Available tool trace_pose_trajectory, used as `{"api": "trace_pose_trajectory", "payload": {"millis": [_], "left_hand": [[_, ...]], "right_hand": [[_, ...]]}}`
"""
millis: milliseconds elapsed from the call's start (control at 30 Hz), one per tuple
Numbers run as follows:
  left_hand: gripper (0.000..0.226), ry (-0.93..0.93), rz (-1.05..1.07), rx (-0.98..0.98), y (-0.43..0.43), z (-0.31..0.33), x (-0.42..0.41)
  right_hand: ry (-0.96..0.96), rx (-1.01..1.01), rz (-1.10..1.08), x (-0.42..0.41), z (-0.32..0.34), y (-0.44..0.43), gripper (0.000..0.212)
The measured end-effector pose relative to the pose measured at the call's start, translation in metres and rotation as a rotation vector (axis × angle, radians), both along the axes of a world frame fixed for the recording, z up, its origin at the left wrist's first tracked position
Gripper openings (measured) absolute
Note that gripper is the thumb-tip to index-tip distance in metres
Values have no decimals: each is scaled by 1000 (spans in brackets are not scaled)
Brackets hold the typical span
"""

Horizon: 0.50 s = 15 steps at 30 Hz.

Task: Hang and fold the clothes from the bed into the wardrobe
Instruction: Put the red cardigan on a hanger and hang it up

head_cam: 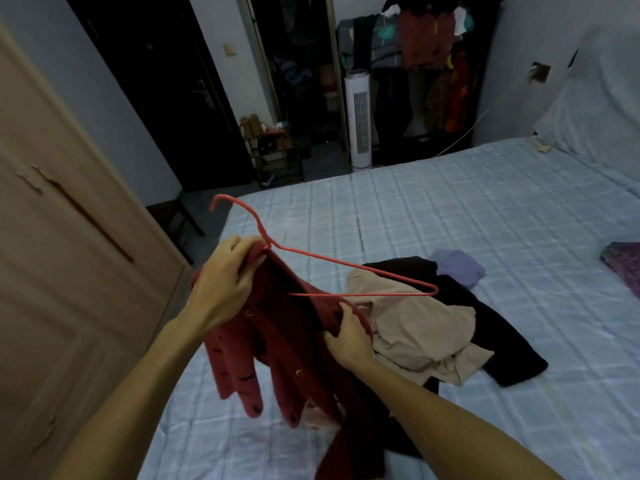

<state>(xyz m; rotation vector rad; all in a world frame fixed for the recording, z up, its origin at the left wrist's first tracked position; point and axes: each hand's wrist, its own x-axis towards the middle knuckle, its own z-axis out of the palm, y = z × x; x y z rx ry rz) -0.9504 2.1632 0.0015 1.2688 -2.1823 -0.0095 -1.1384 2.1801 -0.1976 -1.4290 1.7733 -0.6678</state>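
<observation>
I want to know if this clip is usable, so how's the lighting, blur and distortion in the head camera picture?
Head view: dim, bluish room light; the open wardrobe is almost black inside. Wide-angle bending shows at the edges, curving the wooden door. The left hand, right hand, red cardigan and red hanger look fairly sharp, the far background soft. No glare.

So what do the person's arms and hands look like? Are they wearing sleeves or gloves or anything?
No gloves and no sleeves in view. Both forearms are bare all the way down to the picture's bottom edge. The left hand and right hand are bare too, with no rings, watch or bracelets showing on the fingers or wrists. The nails look short and unpainted.
</observation>
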Motion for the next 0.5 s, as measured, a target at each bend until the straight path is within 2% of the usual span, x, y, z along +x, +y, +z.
{"api": "trace_pose_trajectory", "payload": {"millis": [100,167,400,500], "left_hand": [[17,54,41,-49,-1,13,11],[26,27,83,-67,-4,17,25],[31,-294,289,-48,-17,7,50],[51,-403,355,-37,-26,6,41]], "right_hand": [[-32,-70,-112,6,-4,-13,54],[-68,-122,-178,-8,-3,-28,38],[-52,-357,-298,-110,68,-80,22],[-61,-475,-264,-138,123,-98,17]]}}
